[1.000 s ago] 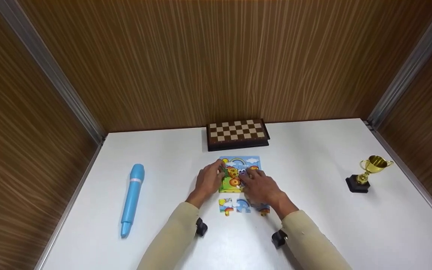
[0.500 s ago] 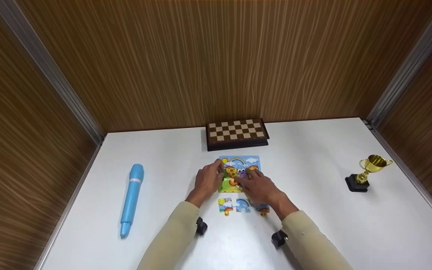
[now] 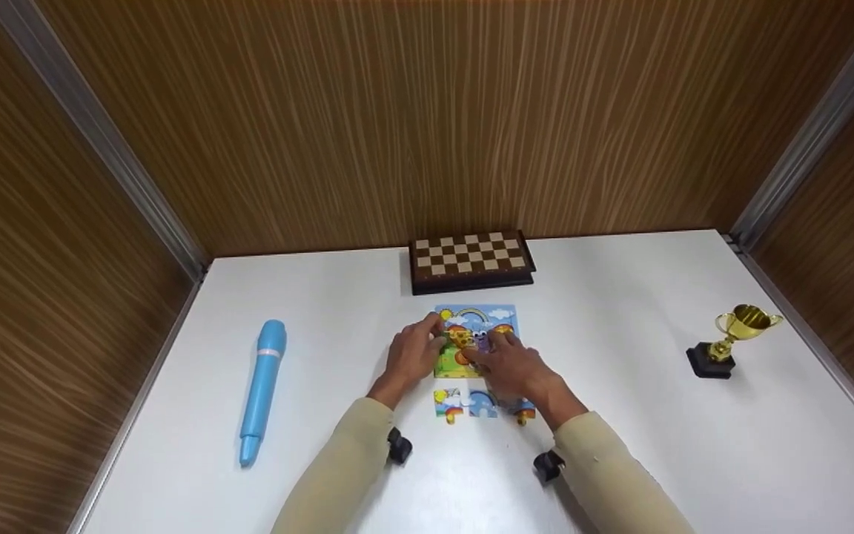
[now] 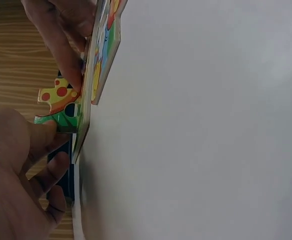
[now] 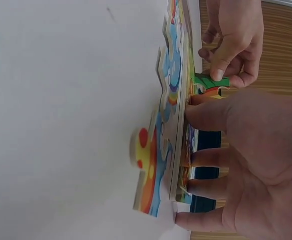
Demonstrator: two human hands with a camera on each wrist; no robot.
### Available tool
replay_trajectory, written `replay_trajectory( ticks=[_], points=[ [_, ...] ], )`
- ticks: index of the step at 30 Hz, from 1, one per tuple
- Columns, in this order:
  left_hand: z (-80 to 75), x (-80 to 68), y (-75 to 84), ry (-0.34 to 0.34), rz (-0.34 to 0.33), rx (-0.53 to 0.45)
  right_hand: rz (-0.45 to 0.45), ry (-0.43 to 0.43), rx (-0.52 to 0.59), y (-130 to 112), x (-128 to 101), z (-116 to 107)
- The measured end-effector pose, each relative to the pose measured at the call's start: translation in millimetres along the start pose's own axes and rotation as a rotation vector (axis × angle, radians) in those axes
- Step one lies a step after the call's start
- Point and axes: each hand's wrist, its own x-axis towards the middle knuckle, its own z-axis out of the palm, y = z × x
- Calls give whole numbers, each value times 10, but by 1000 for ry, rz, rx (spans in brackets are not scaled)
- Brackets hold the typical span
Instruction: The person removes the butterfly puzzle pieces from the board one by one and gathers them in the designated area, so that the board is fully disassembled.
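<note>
My left hand (image 3: 414, 357) pinches a green and yellow jigsaw piece (image 4: 64, 119) with red dots between thumb and fingers. In the left wrist view the piece stands tilted up on its edge at the left side of the puzzle board (image 3: 492, 314), a bright cartoon picture with a rainbow. Straight fingers of my right hand (image 3: 517, 371) rest on the board's right half, thumb toward its middle, hiding part of the picture. Just in front of the board lie loose pieces: one with a sun (image 3: 442, 400), a rainbow piece (image 3: 483, 405) and an orange-and-blue piece (image 5: 150, 172).
Behind the board sits a brown chessboard box (image 3: 470, 256) near the wood-grain back wall (image 3: 464, 119). A blue microphone-shaped stick (image 3: 262, 386) lies on the left of the white table (image 3: 338, 311). At the right stands a gold trophy cup (image 3: 738, 326) on a black base.
My right thumb has slid a little left across the board. My left hand stays at the board's left edge, and the loose pieces keep their places.
</note>
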Motion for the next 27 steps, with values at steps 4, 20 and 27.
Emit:
replay_trajectory(
  ticks=[4, 20, 27],
  points=[
    [-62, 17, -6, 82, 27, -63, -25, 26, 7, 6, -8, 7],
    [-202, -219, 8, 42, 4, -185, -89, 83, -66, 103, -16, 35],
    [-258, -407, 14, -36, -28, -218, -83, 106, -39, 172, 2, 45]
  ],
)
